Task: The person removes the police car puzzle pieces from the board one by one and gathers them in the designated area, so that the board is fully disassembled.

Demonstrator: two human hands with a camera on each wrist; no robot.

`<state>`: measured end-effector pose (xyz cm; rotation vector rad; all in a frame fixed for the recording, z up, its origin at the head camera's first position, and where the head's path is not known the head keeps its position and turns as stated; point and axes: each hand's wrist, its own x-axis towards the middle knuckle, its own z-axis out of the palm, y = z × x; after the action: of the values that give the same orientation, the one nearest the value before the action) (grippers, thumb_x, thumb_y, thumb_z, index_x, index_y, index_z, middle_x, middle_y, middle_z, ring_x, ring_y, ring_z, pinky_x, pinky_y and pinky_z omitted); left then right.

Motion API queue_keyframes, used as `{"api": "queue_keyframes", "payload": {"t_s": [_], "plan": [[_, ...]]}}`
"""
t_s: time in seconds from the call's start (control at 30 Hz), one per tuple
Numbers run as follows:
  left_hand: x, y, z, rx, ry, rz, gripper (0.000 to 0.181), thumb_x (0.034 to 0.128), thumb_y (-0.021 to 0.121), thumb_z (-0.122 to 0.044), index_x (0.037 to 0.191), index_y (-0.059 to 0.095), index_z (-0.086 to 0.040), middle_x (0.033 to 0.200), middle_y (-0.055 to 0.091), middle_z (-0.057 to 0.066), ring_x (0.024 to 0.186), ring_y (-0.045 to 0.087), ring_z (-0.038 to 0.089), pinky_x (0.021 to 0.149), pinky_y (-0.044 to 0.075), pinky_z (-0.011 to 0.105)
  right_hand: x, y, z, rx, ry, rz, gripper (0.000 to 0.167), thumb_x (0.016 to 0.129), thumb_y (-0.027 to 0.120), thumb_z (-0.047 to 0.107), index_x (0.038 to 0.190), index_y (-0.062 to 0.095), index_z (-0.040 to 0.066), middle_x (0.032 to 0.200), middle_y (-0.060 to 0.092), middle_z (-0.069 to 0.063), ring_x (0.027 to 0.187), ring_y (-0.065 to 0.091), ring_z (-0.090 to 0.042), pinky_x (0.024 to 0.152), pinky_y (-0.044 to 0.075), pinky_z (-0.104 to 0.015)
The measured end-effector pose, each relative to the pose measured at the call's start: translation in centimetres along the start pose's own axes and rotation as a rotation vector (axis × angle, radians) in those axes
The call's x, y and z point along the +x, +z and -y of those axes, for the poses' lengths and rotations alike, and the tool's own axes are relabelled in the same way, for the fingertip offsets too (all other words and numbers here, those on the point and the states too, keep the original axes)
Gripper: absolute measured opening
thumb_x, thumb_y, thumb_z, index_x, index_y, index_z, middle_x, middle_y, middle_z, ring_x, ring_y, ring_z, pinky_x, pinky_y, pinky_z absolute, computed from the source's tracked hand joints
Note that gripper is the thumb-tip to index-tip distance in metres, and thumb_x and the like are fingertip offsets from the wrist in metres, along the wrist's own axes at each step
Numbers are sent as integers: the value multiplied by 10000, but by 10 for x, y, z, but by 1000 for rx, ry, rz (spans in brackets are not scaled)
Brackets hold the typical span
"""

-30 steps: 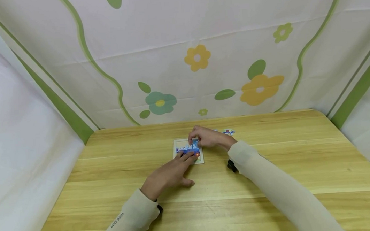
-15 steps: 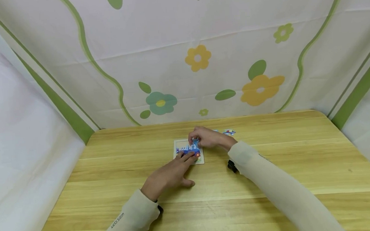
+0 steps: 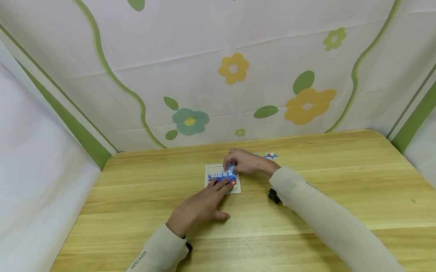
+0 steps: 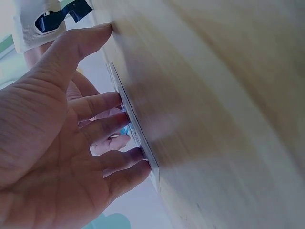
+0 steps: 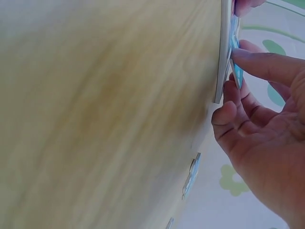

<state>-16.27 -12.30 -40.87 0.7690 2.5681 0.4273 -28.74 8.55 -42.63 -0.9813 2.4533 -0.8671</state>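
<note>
A small jigsaw puzzle board (image 3: 238, 190) with a pale border lies flat on the table, showing a blue vehicle picture with eyes. My left hand (image 3: 201, 203) reaches over its near edge, fingertips pressing on the picture, thumb apart on the wood. In the left wrist view the fingers of that hand (image 4: 71, 129) are spread along the board's edge. At the board's upper right corner, my right hand (image 3: 246, 161) pinches a blue puzzle piece (image 5: 238, 76) between thumb and fingers. That piece is tilted up from the board in the right wrist view. Fingers hide parts of the picture.
Loose puzzle pieces (image 3: 270, 155) lie behind the right wrist, partly hidden by it; one loose piece (image 5: 191, 175) also shows in the right wrist view. The wooden table (image 3: 315, 163) meets a white flowered cloth (image 3: 200, 83) at its far edge.
The pinched puzzle piece shifts slightly at the board's corner under my right fingers. Both hands otherwise keep their places.
</note>
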Motion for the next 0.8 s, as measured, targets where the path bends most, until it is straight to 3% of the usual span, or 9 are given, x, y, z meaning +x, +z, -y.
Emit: {"api": "queue_keyframes", "payload": {"t_s": [0.37, 0.63, 0.8], "plan": [[2, 1, 1, 12, -6, 5, 855, 968, 769, -376, 1666, 312, -193, 1757, 224, 38, 1614, 152, 445, 1247, 349, 576, 1, -1, 0, 36, -4, -14, 316, 951, 581, -108, 1013, 787, 125, 1116, 657, -97, 950, 552, -213, 863, 499, -361], [3, 1, 0, 21, -1, 6, 852, 966, 772, -370, 1663, 320, -178, 1756, 227, 49, 1616, 150, 442, 1257, 335, 573, 1, -1, 2, 36, 35, -48, 337, 936, 587, -114, 1180, 695, 92, 1096, 667, -110, 975, 582, -231, 892, 521, -380], [2, 1, 0, 22, 6, 1, 854, 967, 772, -365, 1663, 317, -175, 1755, 228, 57, 1616, 148, 443, 1261, 328, 573, 2, -1, 2, 47, 42, -73, 302, 898, 619, -120, 1141, 664, 52, 1050, 673, -113, 928, 601, -212, 841, 535, -353]]}}
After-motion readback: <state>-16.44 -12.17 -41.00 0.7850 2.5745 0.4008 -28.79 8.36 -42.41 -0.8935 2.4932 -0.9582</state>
